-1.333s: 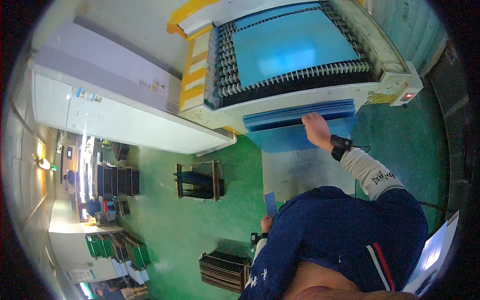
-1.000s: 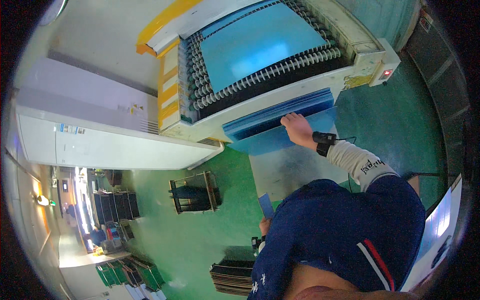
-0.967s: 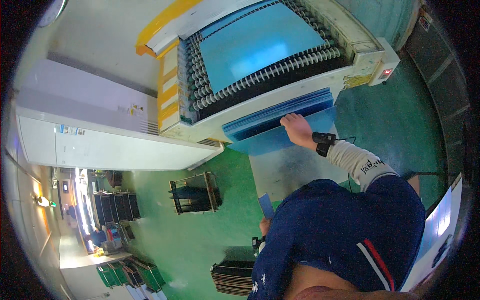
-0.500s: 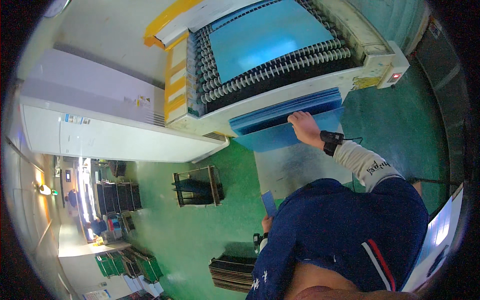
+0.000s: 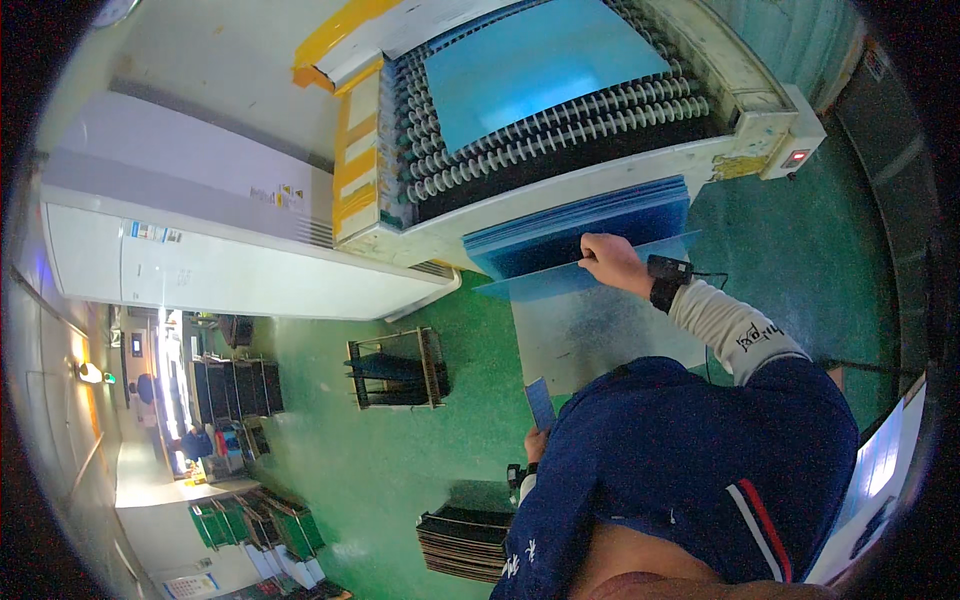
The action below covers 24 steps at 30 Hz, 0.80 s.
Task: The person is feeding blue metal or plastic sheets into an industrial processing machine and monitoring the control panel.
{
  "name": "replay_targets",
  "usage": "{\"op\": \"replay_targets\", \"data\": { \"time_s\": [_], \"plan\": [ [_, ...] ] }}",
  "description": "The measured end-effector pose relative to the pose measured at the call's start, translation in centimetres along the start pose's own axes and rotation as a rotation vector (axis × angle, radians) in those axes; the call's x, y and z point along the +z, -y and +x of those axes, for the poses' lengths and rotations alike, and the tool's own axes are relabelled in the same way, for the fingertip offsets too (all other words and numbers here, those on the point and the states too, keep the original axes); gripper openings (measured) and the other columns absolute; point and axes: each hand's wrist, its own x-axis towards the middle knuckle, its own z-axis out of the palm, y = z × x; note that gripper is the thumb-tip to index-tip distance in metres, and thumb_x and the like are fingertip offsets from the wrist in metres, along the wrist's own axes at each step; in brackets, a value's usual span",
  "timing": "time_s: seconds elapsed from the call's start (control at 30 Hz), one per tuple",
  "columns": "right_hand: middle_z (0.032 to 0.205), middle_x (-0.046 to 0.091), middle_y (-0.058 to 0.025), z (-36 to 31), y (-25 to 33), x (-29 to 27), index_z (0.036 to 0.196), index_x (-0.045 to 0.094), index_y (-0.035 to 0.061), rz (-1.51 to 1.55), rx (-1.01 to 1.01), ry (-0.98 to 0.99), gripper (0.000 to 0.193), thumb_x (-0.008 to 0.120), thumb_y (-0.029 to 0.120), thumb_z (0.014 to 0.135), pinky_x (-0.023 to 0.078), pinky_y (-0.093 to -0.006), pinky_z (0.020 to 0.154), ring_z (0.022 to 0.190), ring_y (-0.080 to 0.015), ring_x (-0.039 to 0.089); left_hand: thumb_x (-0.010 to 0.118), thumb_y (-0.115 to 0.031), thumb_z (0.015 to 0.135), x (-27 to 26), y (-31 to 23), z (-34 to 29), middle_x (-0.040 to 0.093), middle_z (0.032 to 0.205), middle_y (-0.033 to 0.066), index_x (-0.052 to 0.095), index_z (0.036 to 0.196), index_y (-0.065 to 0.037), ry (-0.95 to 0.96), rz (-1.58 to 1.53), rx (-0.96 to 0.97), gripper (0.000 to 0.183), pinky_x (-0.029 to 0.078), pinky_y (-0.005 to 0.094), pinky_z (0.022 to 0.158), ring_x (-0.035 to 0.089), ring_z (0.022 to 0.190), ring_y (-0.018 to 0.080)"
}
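Note:
My right hand (image 5: 612, 262) is closed on the top edge of a thin blue sheet (image 5: 545, 277), fingers over the edge. That sheet stands almost edge-on, apart from a stack of blue sheets (image 5: 590, 222) leaning on the front of a roller conveyor (image 5: 560, 135). Lower down, my left hand (image 5: 537, 441) grips a blue panel (image 5: 540, 404); my body hides much of what lies beyond it. On the conveyor's white-disc rollers lies a large, shiny blue sheet (image 5: 540, 75).
A grey board (image 5: 560, 335) lies below the stack on the green floor. To the left stand a white cabinet (image 5: 220, 265) and a small rack (image 5: 397, 368) with dark panels. A brown-edged stack (image 5: 465, 545) sits near my left arm. A dark cable runs from my right wrist.
The sheet in my right hand has swung from facing me to nearly edge-on, showing more of the stack behind it. My left hand has barely moved.

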Motion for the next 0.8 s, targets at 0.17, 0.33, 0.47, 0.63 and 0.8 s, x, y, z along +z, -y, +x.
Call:
{"op": "replay_targets", "data": {
  "time_s": [0.17,0.33,0.47,0.63,0.8],
  "plan": [
    [0.070,0.049,-0.0131,0.3,-0.6,0.2,0.076,0.045,0.0052,-0.069,-0.075,-0.038,0.022,0.067,0.008,0.076,0.038,-0.0451,0.059,0.069,-0.0352,0.051,0.067,-0.020,0.080,-0.5,-1.7,-0.1,0.068,0.076,0.0063,0.067,0.087,-0.004,0.053,0.201,-0.133,0.018,0.046,0.0310,0.062,0.060,0.067,0.0147],
    [0.080,0.051,-0.0120,0.2,-0.4,0.3,0.084,0.047,0.0065,-0.199,-0.152,-0.068,0.014,0.060,0.003,0.078,0.039,-0.0446,0.067,0.078,-0.0337,0.051,0.066,-0.030,0.078,-0.3,1.7,1.2,0.068,0.079,0.0124,0.067,0.090,-0.005,0.035,0.110,0.034,0.028,0.047,0.0371,0.067,0.064,0.074,0.0254],
    [0.085,0.052,-0.0110,0.5,0.6,0.7,0.089,0.049,0.0068,-0.212,-0.183,-0.066,0.015,0.059,0.003,0.079,0.039,-0.0435,0.072,0.083,-0.0323,0.051,0.064,-0.035,0.078,0.0,7.7,4.0,0.067,0.084,0.0169,0.067,0.091,-0.005,0.035,0.192,0.090,0.033,0.047,0.0407,0.071,0.064,0.081,0.0331],
    [0.089,0.054,-0.0106,0.2,0.1,0.1,0.097,0.055,0.0058,-0.291,-0.187,-0.099,0.020,0.058,0.002,0.078,0.040,-0.0418,0.074,0.086,-0.0303,0.051,0.065,-0.037,0.077,0.9,10.2,6.1,0.066,0.082,0.0184,0.064,0.088,-0.004,0.068,-0.040,0.095,0.034,0.046,0.0422,0.069,0.063,0.079,0.0348],
    [0.089,0.054,-0.0103,0.3,0.7,0.2,0.098,0.058,0.0054,-0.298,-0.197,-0.075,0.020,0.057,0.003,0.078,0.040,-0.0411,0.075,0.086,-0.0296,0.051,0.066,-0.037,0.078,1.4,12.4,7.1,0.066,0.079,0.0171,0.063,0.084,-0.004,0.079,-0.126,0.112,0.034,0.046,0.0416,0.068,0.063,0.076,0.0331]
  ]
}}
